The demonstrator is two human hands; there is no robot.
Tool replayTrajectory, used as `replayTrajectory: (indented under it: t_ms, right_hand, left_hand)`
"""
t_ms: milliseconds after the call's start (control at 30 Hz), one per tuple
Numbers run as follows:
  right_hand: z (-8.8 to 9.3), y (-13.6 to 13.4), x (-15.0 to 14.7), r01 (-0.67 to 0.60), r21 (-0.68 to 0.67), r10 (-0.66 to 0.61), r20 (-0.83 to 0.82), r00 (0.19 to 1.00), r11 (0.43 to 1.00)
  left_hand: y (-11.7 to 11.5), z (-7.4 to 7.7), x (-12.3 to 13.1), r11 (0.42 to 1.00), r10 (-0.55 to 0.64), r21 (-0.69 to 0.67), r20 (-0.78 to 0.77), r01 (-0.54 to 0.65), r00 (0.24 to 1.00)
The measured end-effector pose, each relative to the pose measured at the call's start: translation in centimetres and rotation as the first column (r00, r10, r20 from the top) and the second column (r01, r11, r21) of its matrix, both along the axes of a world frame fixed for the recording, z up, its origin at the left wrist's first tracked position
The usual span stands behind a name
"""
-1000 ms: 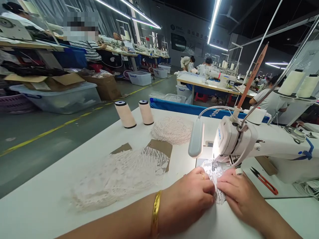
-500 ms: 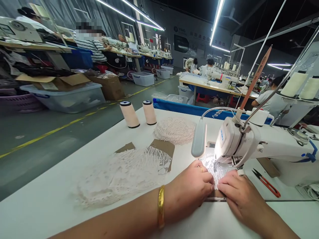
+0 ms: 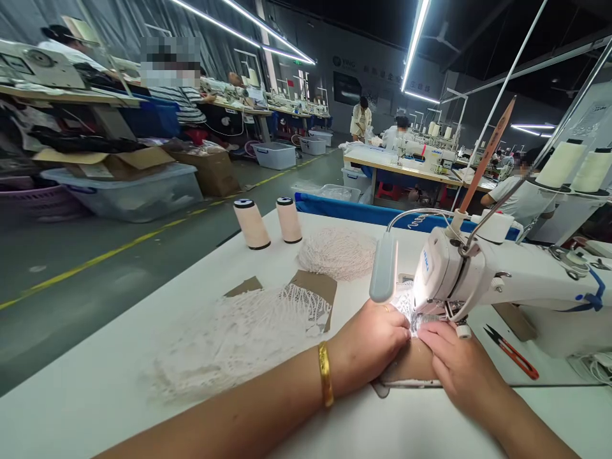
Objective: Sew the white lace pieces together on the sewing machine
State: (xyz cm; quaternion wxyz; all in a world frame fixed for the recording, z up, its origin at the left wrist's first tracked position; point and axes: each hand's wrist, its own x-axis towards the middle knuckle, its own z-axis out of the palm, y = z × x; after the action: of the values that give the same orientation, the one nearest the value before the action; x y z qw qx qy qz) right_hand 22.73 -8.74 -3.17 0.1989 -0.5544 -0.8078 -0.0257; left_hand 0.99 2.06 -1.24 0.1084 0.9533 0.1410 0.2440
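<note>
Under the head of a white sewing machine (image 3: 442, 274), bright in its lamp light, lies a piece of white lace (image 3: 405, 301). My left hand (image 3: 377, 338) wears a gold bracelet and a ring, and its curled fingers pinch the lace left of the needle area. From the right, my right hand (image 3: 459, 360) presses its closed fingertips on the lace's near edge. Between the hands, a brown bed plate (image 3: 414, 364) shows. The needle itself is hidden. To the left, a pile of white lace (image 3: 239, 338) lies partly over brown card (image 3: 315, 284).
Behind that pile sits a second lace heap (image 3: 337, 253), with two cream thread cones (image 3: 252, 224) beyond. A lamp (image 3: 383, 268) hangs close to my left hand. Red-handled thread snips (image 3: 512, 352) lie right of the machine. Co-workers sit at machines farther off.
Both hands have moved slightly forward toward the needle, and the lace has gone with them. More of the brown plate shows in front. A distant person now stands more upright.
</note>
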Motion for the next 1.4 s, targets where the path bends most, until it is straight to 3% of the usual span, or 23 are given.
replayTrajectory:
  t_ms: [267,467,667,800,900,967,1133,1300,1400]
  right_hand:
    - [-0.4,0.2,-0.2,0.072,0.006,-0.072,0.034,0.997,0.997]
    - [-0.5,0.0,-0.4,0.041,0.074,-0.041,0.007,0.999,0.996]
    - [0.1,0.0,-0.9,-0.102,0.157,0.113,-0.064,0.992,0.982]
    - [0.8,-0.2,-2.2,-0.227,0.210,0.258,-0.137,0.956,0.951]
    - [1.0,-0.4,-3.3,-0.275,0.164,0.301,-0.163,0.939,0.947]
    - [1.1,-0.5,-3.8,-0.297,0.110,0.311,-0.156,0.937,0.949]
    - [1.0,-0.6,-3.2,-0.221,0.117,0.238,-0.167,0.957,0.968]
    - [1.2,-0.8,-2.9,-0.228,0.038,0.231,-0.194,0.953,0.973]
    - [1.6,-1.1,-3.1,-0.256,-0.013,0.248,-0.211,0.946,0.967]
  left_hand:
    - [0.6,-0.3,0.0,0.993,0.046,0.113,0.006,-0.046,0.999]
    - [0.2,1.0,-0.7,0.980,0.190,0.086,-0.138,-0.179,0.972]
    - [-1.1,3.1,-0.8,0.953,0.300,0.144,-0.307,-0.267,0.903]
    - [-0.8,4.0,-1.3,0.960,0.278,0.023,-0.226,-0.280,0.933]
    - [-0.1,3.9,-1.6,0.983,0.178,-0.020,-0.165,-0.184,0.970]
    - [0.0,3.5,-1.5,0.989,0.142,-0.006,-0.233,-0.147,0.962]
    - [-1.1,2.2,-2.3,0.930,0.362,0.076,-0.342,-0.359,0.867]
    - [-1.6,2.6,-3.9,0.925,0.369,0.047,-0.349,-0.377,0.862]
    - [-1.4,3.4,-3.3,0.930,0.363,0.029,-0.249,-0.367,0.898]
